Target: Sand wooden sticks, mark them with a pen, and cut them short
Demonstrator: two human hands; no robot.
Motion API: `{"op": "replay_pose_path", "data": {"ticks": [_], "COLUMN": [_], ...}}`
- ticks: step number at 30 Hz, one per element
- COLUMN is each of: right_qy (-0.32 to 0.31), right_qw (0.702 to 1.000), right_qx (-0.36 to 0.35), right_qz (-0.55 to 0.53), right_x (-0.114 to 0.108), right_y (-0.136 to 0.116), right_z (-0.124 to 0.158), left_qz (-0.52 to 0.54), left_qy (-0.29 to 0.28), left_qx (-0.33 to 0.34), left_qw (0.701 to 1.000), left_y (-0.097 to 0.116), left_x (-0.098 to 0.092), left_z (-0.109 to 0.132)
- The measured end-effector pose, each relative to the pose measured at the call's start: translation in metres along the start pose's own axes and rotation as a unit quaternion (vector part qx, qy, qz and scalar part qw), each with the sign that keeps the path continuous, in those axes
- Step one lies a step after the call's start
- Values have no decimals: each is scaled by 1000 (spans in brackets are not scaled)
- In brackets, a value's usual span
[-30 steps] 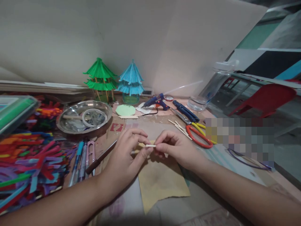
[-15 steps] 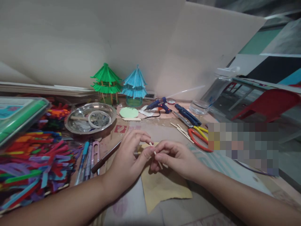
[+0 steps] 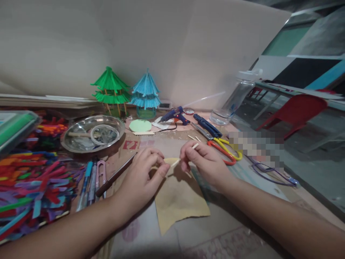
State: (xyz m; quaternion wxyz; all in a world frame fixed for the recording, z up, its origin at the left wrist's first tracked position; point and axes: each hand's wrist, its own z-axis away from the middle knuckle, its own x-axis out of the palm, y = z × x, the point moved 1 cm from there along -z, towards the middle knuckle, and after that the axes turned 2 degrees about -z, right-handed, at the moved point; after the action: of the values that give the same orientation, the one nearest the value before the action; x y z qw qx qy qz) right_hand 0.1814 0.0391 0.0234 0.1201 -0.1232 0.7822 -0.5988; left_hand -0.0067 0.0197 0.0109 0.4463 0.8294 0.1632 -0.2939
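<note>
My right hand (image 3: 202, 164) pinches a short pale wooden stick (image 3: 194, 146) that runs through its fingers, one end poking up past the knuckles and the other end reaching toward my left thumb. My left hand (image 3: 142, 176) is curled with thumb and fingertips pinched together close to that lower end, and I cannot make out what it holds. Both hands hover over a tan sheet of sandpaper (image 3: 178, 201) lying on the table.
A steel dish (image 3: 93, 135) with a tape roll stands behind left, beside a heap of coloured paper strips (image 3: 29, 183). Green pagoda model (image 3: 110, 90) and blue pagoda model (image 3: 145, 91) stand at the back. Glue gun (image 3: 174, 115), red and yellow scissors (image 3: 223, 149), pens (image 3: 90, 180), water bottle (image 3: 234, 99).
The stick has turned from lying level between both hands to a steep tilt in my right hand, which has lifted slightly. The view has shifted a little.
</note>
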Motion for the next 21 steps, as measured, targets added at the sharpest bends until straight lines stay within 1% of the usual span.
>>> {"op": "replay_pose_path", "data": {"ticks": [2, 3, 4, 5, 8, 9, 11, 13, 17, 21], "right_qy": [15, 6, -20, -59, -184, -211, -238, -239, -205, -181], "right_qw": [998, 996, 994, 989, 963, 954, 938, 932, 932, 913], "right_qx": [-23, -29, -31, -33, -66, -81, -102, -105, -107, -133], "right_qz": [52, 79, 106, 131, 184, 199, 230, 253, 278, 340], "right_x": [-6, -9, -9, -9, 0, 5, 12, 17, 18, 13], "right_y": [-4, -7, -9, -12, -18, -18, -15, -11, -3, 2], "right_z": [0, 1, 3, 5, 16, 20, 25, 26, 23, 18], "left_qz": [-9, -14, -18, -22, -37, -48, -86, -135, -213, -260], "left_qy": [-17, -26, -37, -53, -110, -120, -126, -118, -108, -113], "left_qx": [3, 8, 16, 26, 57, 64, 63, 55, 61, 58], "left_qw": [1000, 1000, 999, 998, 992, 990, 986, 982, 969, 957], "left_y": [1, 1, 1, 1, -4, -6, -10, -14, -13, -11], "left_x": [0, 0, 0, 1, 5, 6, 8, 9, 8, 7], "left_z": [0, 0, 0, 0, 1, 1, 2, 2, 2, 3]}}
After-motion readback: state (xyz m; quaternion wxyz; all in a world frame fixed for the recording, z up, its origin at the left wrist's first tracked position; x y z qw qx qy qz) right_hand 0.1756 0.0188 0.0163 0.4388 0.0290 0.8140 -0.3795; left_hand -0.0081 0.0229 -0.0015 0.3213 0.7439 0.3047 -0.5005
